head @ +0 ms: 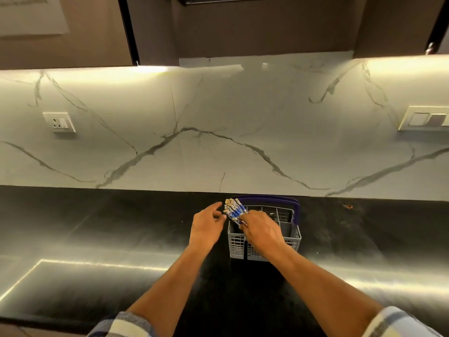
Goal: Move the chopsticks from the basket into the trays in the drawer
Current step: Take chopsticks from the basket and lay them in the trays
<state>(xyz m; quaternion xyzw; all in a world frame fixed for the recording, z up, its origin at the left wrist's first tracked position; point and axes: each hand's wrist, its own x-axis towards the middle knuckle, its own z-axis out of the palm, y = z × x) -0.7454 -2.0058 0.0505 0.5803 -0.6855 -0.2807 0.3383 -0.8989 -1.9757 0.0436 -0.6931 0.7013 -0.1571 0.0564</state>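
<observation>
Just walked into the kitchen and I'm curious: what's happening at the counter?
A person is emptying a grey cutlery basket on the dark counter. The right hand grips a bundle of blue-patterned chopsticks sticking out of the basket's left side. The left hand hovers open beside them. No drawer is in view.

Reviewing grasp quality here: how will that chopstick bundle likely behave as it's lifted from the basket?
The chopsticks look thin, rigid and probably light. The right hand grips many at once and their tops fan apart, so some may slip. The slotted plastic basket seems light and might shift or tip.
</observation>
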